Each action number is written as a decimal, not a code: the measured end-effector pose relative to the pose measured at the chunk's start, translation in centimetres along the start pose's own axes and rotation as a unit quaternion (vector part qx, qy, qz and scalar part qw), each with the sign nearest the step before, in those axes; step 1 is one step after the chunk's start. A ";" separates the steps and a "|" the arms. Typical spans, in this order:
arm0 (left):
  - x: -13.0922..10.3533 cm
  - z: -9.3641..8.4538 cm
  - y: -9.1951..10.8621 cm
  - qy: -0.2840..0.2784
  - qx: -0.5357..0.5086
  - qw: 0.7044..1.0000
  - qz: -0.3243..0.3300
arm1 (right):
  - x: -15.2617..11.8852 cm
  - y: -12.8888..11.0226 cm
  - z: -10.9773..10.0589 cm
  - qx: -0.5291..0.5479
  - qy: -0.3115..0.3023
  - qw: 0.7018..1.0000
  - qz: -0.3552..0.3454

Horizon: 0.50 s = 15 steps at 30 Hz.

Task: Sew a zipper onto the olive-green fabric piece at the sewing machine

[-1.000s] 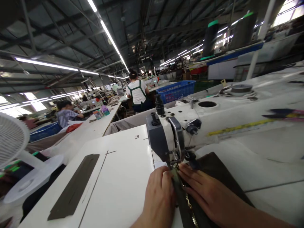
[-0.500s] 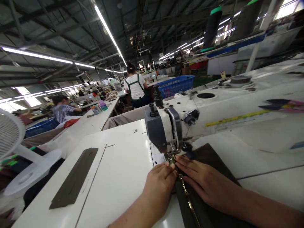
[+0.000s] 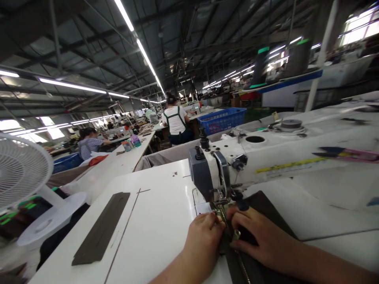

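A white sewing machine (image 3: 266,157) stands on a white table (image 3: 154,221), its grey head and needle at the middle. Under the needle lies dark olive fabric (image 3: 266,213) with a metal zipper (image 3: 241,264) running toward me. My left hand (image 3: 201,244) rests on the fabric's left edge, fingertips at the presser foot. My right hand (image 3: 260,240) presses on the fabric just right of the zipper, fingers curled near the zipper's slider. Neither hand lifts the cloth off the table.
A dark fabric strip (image 3: 102,230) lies on the table to the left. A white fan (image 3: 20,173) stands at the far left. Scissors (image 3: 340,152) lie on the machine arm. Beyond are a blue basket (image 3: 222,118), thread cones (image 3: 260,63) and other people at tables.
My right hand's fingers have curled in toward the zipper just below the presser foot. My left hand stays at the fabric's left edge. The view has tilted down slightly.
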<state>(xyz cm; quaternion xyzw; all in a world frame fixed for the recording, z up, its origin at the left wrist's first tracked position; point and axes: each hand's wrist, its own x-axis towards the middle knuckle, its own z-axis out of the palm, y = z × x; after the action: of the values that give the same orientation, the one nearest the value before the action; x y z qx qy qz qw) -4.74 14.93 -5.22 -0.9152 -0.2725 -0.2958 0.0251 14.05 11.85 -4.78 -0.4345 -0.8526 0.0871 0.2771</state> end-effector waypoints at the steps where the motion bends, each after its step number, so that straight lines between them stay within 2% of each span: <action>1: -0.2 -0.1 0.1 0.003 0.002 1.000 0.004 | -0.1 -0.4 0.0 0.007 0.004 1.000 0.013; 3: -0.7 -0.2 0.3 0.025 0.012 0.999 0.024 | -0.6 -1.4 0.1 -0.004 0.028 1.000 0.009; 5: -1.3 -0.1 0.8 0.064 0.037 0.996 0.056 | -1.3 -2.1 0.4 -0.074 0.073 0.994 -0.040; 8: -1.9 0.0 1.5 0.114 0.079 0.986 0.091 | -2.4 -2.6 0.8 -0.256 0.142 0.947 -0.131; 10: -2.0 -0.2 2.0 0.117 0.083 0.986 0.090 | -2.9 -2.6 1.1 -0.330 0.149 0.918 -0.162; 15: -1.8 -0.6 2.2 0.082 0.066 0.991 0.076 | -2.9 -2.5 1.2 -0.359 0.114 0.914 -0.150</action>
<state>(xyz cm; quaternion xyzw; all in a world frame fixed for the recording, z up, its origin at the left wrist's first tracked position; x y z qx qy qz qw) -5.13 12.05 -5.52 -0.9023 -0.2177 -0.3487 0.1301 13.03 8.16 -5.96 -0.3784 -0.8442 -0.3180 0.2073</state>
